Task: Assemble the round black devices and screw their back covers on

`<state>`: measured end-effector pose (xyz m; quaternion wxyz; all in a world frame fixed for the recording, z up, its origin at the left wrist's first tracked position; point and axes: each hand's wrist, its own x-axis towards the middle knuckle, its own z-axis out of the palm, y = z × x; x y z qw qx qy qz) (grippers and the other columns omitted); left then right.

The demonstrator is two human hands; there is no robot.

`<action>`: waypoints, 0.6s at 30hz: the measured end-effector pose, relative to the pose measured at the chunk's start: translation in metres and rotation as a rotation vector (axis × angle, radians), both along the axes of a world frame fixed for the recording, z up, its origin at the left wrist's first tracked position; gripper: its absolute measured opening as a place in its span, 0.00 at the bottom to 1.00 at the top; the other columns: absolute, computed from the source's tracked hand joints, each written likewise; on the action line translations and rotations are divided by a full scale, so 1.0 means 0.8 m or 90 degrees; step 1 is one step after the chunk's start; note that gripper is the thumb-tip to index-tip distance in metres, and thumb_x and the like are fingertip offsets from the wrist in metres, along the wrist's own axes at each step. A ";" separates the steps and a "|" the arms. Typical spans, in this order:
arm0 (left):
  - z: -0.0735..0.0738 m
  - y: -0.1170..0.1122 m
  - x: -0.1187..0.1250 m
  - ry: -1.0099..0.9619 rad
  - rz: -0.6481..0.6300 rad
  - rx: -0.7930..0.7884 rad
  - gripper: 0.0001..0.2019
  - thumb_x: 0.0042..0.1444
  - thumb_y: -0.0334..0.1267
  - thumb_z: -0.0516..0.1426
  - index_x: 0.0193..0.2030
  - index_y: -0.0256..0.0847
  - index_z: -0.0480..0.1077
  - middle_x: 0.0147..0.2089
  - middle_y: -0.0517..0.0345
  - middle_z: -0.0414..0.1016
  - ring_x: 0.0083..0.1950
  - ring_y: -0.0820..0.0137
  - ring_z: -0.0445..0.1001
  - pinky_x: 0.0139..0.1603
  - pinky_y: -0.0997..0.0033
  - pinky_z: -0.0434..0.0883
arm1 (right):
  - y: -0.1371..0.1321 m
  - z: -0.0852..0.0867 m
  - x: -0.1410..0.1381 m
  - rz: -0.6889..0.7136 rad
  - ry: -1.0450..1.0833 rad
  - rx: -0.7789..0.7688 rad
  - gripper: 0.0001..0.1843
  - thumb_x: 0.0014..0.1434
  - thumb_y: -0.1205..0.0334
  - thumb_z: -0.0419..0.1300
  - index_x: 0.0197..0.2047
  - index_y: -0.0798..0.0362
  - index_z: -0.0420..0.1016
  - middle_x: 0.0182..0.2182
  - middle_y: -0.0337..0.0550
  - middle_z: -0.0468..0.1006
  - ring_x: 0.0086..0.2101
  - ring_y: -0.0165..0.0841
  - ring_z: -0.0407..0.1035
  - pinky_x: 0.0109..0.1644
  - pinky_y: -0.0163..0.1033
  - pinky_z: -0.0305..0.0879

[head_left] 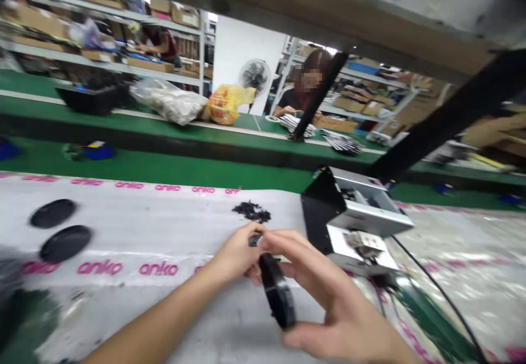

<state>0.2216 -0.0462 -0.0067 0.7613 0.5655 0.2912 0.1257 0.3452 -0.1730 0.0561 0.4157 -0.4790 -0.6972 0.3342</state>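
My right hand (329, 293) holds a round black disc (277, 293) edge-on, its fingers wrapped around the rim. My left hand (234, 257) is against the top of the disc, pinching a small dark piece (255, 239) close to my right fingers. Just beyond my hands lies a small heap of black scraps (251, 211) on a white sheet printed with pink "anko" lettering (123, 268). Two more flat black discs (53, 213) (66, 243) lie on that sheet at the left.
A small silver and black machine (353, 221) stands right of my hands, with a black cable (439, 298) running down from it. Beyond lies a green conveyor belt (164, 128) carrying bags. A co-worker (302, 87) sits across it, and shelves of cardboard boxes stand behind.
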 end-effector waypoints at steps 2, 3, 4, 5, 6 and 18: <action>-0.011 -0.009 0.007 0.005 -0.049 -0.005 0.20 0.54 0.41 0.60 0.51 0.39 0.62 0.29 0.59 0.75 0.17 0.71 0.73 0.14 0.76 0.68 | -0.045 -0.024 0.020 -0.106 0.102 -0.014 0.33 0.58 0.51 0.66 0.64 0.40 0.62 0.62 0.50 0.61 0.61 0.46 0.61 0.60 0.47 0.67; -0.013 -0.015 0.011 0.018 -0.061 0.000 0.20 0.55 0.42 0.60 0.52 0.40 0.60 0.29 0.60 0.76 0.16 0.71 0.73 0.13 0.77 0.68 | -0.065 -0.035 0.027 -0.157 0.154 -0.021 0.31 0.58 0.51 0.66 0.62 0.39 0.62 0.61 0.51 0.62 0.57 0.45 0.67 0.57 0.46 0.70; -0.014 -0.022 0.014 0.030 -0.070 0.004 0.20 0.56 0.43 0.59 0.52 0.41 0.59 0.28 0.60 0.75 0.16 0.70 0.73 0.13 0.77 0.68 | -0.082 -0.046 0.031 -0.203 0.208 -0.031 0.29 0.58 0.52 0.66 0.61 0.37 0.62 0.60 0.50 0.63 0.50 0.42 0.73 0.51 0.45 0.74; -0.013 -0.028 0.016 0.045 -0.075 0.009 0.20 0.57 0.44 0.59 0.52 0.41 0.58 0.25 0.62 0.74 0.16 0.70 0.73 0.13 0.78 0.67 | -0.096 -0.055 0.034 -0.242 0.260 -0.047 0.29 0.58 0.55 0.66 0.59 0.34 0.60 0.59 0.48 0.64 0.42 0.38 0.77 0.45 0.43 0.76; -0.011 -0.034 0.017 0.062 -0.082 0.016 0.19 0.57 0.45 0.58 0.51 0.42 0.58 0.21 0.64 0.72 0.15 0.70 0.72 0.12 0.79 0.65 | -0.107 -0.063 0.034 -0.278 0.306 -0.063 0.28 0.59 0.59 0.66 0.57 0.33 0.59 0.58 0.46 0.65 0.35 0.34 0.78 0.40 0.41 0.77; 0.002 -0.035 0.016 0.157 -0.131 0.037 0.16 0.57 0.49 0.58 0.46 0.44 0.60 0.11 0.71 0.64 0.11 0.76 0.59 0.11 0.83 0.58 | -0.078 -0.093 0.030 -0.388 0.003 0.120 0.26 0.58 0.70 0.65 0.57 0.39 0.68 0.61 0.49 0.64 0.59 0.45 0.65 0.61 0.54 0.65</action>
